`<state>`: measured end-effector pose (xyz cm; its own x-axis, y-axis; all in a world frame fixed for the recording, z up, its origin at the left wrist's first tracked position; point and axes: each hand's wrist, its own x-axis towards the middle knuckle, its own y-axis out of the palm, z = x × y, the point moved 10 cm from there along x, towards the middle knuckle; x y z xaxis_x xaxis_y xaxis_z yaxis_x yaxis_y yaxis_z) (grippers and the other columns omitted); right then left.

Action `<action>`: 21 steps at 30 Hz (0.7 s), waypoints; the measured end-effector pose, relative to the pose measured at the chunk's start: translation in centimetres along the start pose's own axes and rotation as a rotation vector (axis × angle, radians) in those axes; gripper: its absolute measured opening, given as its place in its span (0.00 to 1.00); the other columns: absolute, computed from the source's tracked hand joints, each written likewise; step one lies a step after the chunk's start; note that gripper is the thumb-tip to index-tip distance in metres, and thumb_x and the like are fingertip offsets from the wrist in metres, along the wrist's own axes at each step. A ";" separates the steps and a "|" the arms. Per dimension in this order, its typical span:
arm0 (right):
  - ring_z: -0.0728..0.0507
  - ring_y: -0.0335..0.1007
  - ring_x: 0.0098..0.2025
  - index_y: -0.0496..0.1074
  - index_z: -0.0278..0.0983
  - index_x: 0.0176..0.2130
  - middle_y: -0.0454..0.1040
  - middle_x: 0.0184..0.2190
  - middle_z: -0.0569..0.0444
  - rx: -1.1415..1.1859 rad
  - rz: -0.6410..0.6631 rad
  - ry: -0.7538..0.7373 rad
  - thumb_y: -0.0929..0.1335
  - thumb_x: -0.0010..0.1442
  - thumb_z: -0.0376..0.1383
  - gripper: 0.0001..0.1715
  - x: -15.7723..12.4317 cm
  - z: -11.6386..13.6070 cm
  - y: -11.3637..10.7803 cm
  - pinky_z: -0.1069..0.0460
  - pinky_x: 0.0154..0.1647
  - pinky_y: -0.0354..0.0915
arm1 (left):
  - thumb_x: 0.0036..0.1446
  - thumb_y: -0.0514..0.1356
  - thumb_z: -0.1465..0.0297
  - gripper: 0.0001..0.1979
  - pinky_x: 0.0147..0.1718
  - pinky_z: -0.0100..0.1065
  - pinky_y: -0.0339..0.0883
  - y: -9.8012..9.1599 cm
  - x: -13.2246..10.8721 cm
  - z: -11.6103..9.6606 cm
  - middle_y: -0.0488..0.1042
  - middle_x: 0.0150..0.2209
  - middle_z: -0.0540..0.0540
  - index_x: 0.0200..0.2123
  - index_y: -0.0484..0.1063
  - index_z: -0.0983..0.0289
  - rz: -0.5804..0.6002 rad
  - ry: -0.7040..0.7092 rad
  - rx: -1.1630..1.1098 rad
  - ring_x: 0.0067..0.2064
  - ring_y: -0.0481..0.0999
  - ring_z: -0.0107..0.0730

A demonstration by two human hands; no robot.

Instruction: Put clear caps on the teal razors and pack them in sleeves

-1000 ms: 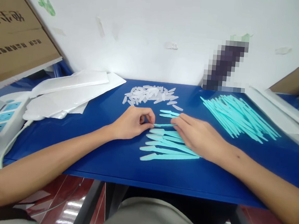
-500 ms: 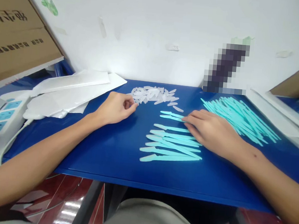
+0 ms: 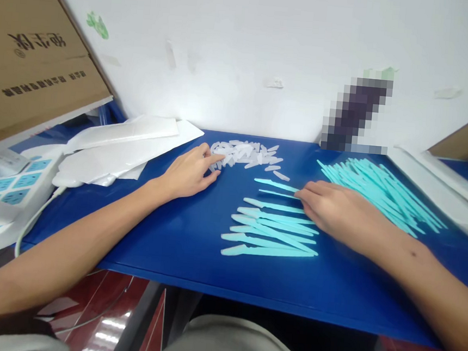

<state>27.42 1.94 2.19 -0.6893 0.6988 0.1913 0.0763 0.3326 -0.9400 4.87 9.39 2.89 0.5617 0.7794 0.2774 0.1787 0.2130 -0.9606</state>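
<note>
Behind the far edge of our blue tabletop (image 3: 162,245) stands a white wall (image 3: 237,44), as the head view shows. Near that edge, left of its middle, our left hand (image 3: 189,171) reaches into the pile of pale pieces (image 3: 242,151), thumb and forefinger apart; we cannot tell whether any piece is gripped. Our right hand (image 3: 329,208) pinches a turquoise stick (image 3: 279,194), with a second stick (image 3: 278,185) just beside it, perhaps touching the same fingers.

For good handling, we judge that a light pinch on the handle, clear of the far end, keeps the stick steady, while taking a single piece from the pile's rim avoids scattering its neighbours.

Counting, we find two sticks at the right hand and at least six in the row (image 3: 272,232) towards the near edge, where crossing handles hide the exact number. Neither the pale pieces nor the turquoise heap (image 3: 376,190), near the right end, can be counted reliably.
</note>
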 end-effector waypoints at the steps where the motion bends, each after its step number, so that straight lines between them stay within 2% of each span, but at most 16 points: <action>1: 0.40 0.70 0.34 0.77 0.32 0.40 0.76 0.33 0.47 0.005 -0.012 -0.003 0.62 0.69 0.30 0.14 0.0 0.0 -0.1 0.46 0.35 0.61 | 0.70 0.51 0.61 0.24 0.41 0.42 0.66 0.3 0.0 -0.1 0.68 0.46 0.63 0.63 0.71 0.63 0.019 0.022 0.029 0.40 0.71 0.43; 7: 0.43 0.68 0.32 0.70 0.36 0.37 0.74 0.33 0.52 0.107 0.013 0.032 0.62 0.70 0.33 0.10 0.5 0.1 -0.2 0.47 0.34 0.59 | 0.73 0.49 0.62 0.22 0.45 0.48 0.65 0.0 -0.5 -1.7 0.70 0.47 0.64 0.60 0.76 0.60 0.011 0.164 0.058 0.44 0.68 0.47; 10: 0.43 0.68 0.32 0.69 0.37 0.38 0.74 0.33 0.52 0.145 0.047 0.070 0.60 0.71 0.35 0.12 0.6 -0.1 0.0 0.47 0.34 0.58 | 0.72 0.51 0.62 0.20 0.48 0.49 0.65 -0.1 -1.0 -3.2 0.73 0.52 0.64 0.55 0.79 0.61 0.026 0.252 0.010 0.51 0.69 0.51; 15: 0.43 0.69 0.33 0.69 0.37 0.40 0.74 0.35 0.51 0.192 0.096 0.119 0.58 0.73 0.36 0.15 0.5 -0.5 0.4 0.47 0.33 0.57 | 0.73 0.51 0.63 0.22 0.57 0.55 0.60 -0.3 -1.0 -3.5 0.71 0.64 0.63 0.64 0.70 0.63 0.002 0.269 -0.065 0.65 0.63 0.57; 18: 0.41 0.70 0.36 0.70 0.36 0.42 0.75 0.37 0.50 0.206 0.091 0.126 0.57 0.74 0.37 0.15 0.6 -0.4 0.3 0.47 0.34 0.56 | 0.74 0.51 0.65 0.20 0.59 0.55 0.56 0.0 -1.1 -3.9 0.74 0.62 0.61 0.62 0.72 0.63 0.047 0.311 -0.093 0.66 0.64 0.55; 21: 0.42 0.69 0.35 0.69 0.37 0.40 0.75 0.35 0.51 0.221 0.072 0.112 0.57 0.73 0.36 0.14 0.8 -0.1 0.0 0.46 0.37 0.56 | 0.74 0.52 0.66 0.17 0.57 0.49 0.59 -0.1 -1.4 -5.0 0.78 0.56 0.58 0.57 0.76 0.61 0.069 0.344 -0.170 0.61 0.69 0.48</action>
<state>26.91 2.52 2.37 -0.6025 0.7858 0.1400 -0.0453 0.1414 -0.9889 8.09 5.36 2.71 0.8098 0.5395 0.2303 0.2464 0.0435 -0.9682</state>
